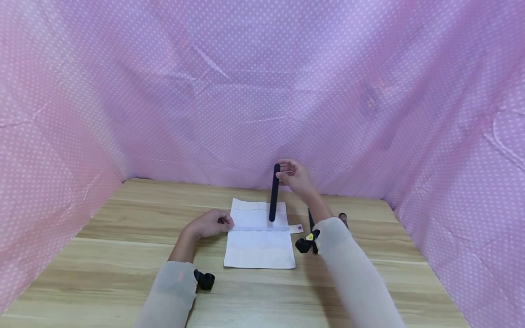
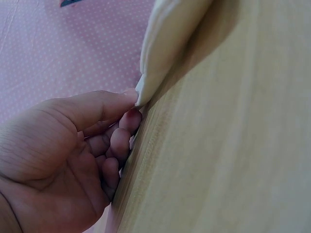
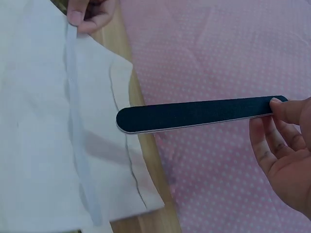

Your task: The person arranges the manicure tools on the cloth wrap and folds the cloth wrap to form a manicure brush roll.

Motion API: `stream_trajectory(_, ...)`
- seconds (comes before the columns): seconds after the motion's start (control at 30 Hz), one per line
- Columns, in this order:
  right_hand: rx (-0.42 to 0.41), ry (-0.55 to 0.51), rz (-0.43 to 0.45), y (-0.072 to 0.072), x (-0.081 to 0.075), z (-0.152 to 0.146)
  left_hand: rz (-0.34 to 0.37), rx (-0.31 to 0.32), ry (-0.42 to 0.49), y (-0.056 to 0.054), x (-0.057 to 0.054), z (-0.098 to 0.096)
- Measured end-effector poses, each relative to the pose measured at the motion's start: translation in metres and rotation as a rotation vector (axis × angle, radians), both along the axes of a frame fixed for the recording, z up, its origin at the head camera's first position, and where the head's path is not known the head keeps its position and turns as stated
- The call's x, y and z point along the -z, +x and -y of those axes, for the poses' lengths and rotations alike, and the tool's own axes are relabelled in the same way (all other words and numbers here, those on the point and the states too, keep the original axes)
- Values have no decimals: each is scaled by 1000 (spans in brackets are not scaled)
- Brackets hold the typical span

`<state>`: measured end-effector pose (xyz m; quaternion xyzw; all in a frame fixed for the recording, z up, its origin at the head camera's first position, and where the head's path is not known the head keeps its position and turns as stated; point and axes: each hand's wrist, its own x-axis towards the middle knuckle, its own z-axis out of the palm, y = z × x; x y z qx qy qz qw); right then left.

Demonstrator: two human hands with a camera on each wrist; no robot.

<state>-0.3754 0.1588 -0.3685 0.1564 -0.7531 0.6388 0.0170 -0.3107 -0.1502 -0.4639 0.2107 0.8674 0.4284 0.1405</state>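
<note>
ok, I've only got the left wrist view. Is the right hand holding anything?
Observer: Yes, the right hand pinches a flat black stick near one end.
Operator: Is the other end touching the white cloth?
Observer: No, the right wrist view shows that end held above the cloth.

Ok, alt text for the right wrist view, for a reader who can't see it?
The right hand pinches one end of a flat dark strip, its rounded far end held above a white cloth. At the top, the left hand pinches the cloth's edge by a pale band; behind is pink polka-dot fabric.
</note>
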Motion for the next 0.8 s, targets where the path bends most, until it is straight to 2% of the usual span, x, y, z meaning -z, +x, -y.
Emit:
stream_trajectory(0.2, -12, -64, -4, 0, 4, 28, 15, -15, -1, 0, 1, -1)
stream_trajectory(0.4, -26, -85, -14, 2, 7, 51, 11, -15, 5, -1, 0, 0)
stream_trajectory(0.63, -22, -95, -33, -1, 20, 73, -5, 5, -8, -2, -1, 0)
stream_trajectory(0.8, 12, -99, -50, -2, 29, 82, -3, -1, -14, -4, 1, 0)
